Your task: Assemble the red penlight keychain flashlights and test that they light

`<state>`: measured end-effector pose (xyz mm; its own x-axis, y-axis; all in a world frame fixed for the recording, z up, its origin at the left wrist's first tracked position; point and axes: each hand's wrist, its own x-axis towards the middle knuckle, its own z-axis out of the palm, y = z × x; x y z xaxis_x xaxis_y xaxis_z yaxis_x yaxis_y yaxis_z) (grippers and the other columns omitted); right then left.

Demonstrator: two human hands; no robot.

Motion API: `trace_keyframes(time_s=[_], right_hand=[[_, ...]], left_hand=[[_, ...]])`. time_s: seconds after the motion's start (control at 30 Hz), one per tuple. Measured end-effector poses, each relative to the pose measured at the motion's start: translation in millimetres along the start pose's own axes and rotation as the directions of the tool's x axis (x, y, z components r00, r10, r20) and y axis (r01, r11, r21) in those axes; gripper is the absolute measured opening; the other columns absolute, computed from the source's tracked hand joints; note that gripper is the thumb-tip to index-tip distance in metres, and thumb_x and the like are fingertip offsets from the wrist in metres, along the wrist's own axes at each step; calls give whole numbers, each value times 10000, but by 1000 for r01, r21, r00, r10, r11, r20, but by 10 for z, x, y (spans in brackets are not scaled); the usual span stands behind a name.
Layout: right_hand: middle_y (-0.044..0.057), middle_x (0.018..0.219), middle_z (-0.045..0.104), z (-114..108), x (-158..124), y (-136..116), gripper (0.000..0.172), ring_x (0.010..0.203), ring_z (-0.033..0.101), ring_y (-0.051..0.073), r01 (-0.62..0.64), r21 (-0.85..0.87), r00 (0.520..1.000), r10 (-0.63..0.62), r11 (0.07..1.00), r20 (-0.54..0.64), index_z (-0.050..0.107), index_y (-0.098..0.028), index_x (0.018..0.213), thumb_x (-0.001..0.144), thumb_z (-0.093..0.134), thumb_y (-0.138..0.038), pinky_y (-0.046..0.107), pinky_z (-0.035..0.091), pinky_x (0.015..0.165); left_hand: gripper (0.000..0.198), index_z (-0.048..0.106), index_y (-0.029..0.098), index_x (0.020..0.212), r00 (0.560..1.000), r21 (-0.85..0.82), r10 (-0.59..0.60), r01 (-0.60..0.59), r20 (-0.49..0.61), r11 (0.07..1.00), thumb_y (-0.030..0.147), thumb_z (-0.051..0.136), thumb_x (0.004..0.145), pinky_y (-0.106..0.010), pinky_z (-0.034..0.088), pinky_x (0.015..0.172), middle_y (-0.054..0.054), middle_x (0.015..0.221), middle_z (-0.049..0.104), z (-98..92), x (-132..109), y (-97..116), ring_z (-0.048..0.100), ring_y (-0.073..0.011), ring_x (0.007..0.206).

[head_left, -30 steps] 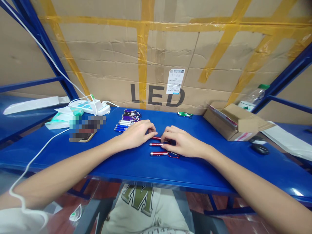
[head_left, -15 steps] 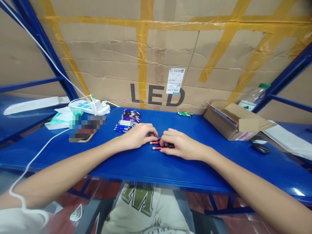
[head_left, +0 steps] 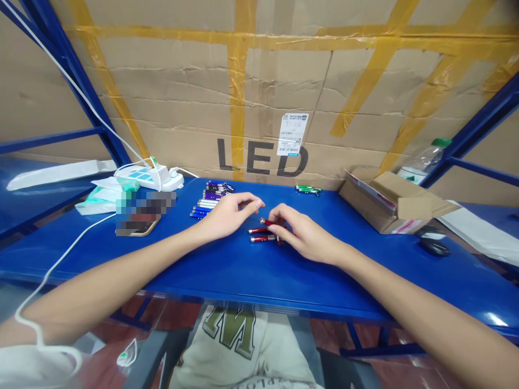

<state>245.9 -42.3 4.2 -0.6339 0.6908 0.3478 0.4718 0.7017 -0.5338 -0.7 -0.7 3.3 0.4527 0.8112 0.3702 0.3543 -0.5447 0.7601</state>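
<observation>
My right hand (head_left: 305,233) pinches a small red metal penlight (head_left: 265,221), whose front end is tilted up off the table. Two more red penlights (head_left: 259,238) lie side by side just below it, partly covered by the fingers. To the left, my left hand (head_left: 230,215) hovers with bent, loosely parted fingers and nothing visible in them. Behind its wrist is a row of similar penlights with clips (head_left: 211,195), in purple, black, silver and blue; the hand hides part of it. Several green penlights (head_left: 307,190) lie together near the back edge.
On the blue table (head_left: 227,275) an open cardboard box (head_left: 391,202) stands at right, with a black mouse (head_left: 433,247) before it. A phone (head_left: 141,227), a tissue pack (head_left: 99,197) and a white power strip (head_left: 150,175) with cables are at left. A large carton (head_left: 182,108) rises behind.
My left hand has lifted up and away from the red penlights. My right hand has raised the end of one red penlight, and the other two now show more clearly.
</observation>
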Motion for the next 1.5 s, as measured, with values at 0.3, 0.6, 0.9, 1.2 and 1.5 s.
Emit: trace_keyframes(time_s=[0.3,0.6,0.9,1.2,1.5], right_hand=[[78,1166,737,-36,43,-17,256,1031,693,232,-20,-30,997,18,999,-80,633,-231,1174,1149,430,-386,365,523,927],[9,841,747,-29,30,30,281,739,659,188,-70,-112,998,69,991,-14,696,-226,1104,1128,483,-407,303,442,705],[24,976,793,-32,19,27,262,806,691,185,-23,-69,999,20,997,-33,724,-232,1169,1118,512,-378,308,469,761],[15,937,782,-28,17,17,246,771,673,174,-12,-67,999,9,998,-49,726,-223,1152,1111,528,-363,293,457,741],[15,934,791,-21,13,36,234,766,682,172,-30,-77,999,27,997,-45,720,-219,1170,1104,547,-362,289,452,726]], left_hand=[[625,765,154,1193,967,-628,-252,177,-31,758,725,615,990,-268,524,741,-124,1115,756,-42,52,72,684,-193,940],[802,714,173,1294,969,-637,-245,172,-26,751,855,418,993,-344,584,887,-166,1338,741,-87,46,80,700,-280,1185],[772,712,174,1294,975,-664,-223,175,13,727,833,430,1005,-375,573,939,-165,1379,733,-77,43,61,685,-296,1243],[776,712,178,1298,977,-663,-213,179,30,727,835,421,1005,-383,573,937,-161,1372,736,-81,43,49,677,-305,1250],[785,719,164,1282,972,-670,-234,181,10,720,835,421,1006,-368,561,916,-165,1334,746,-70,43,84,679,-307,1215]])
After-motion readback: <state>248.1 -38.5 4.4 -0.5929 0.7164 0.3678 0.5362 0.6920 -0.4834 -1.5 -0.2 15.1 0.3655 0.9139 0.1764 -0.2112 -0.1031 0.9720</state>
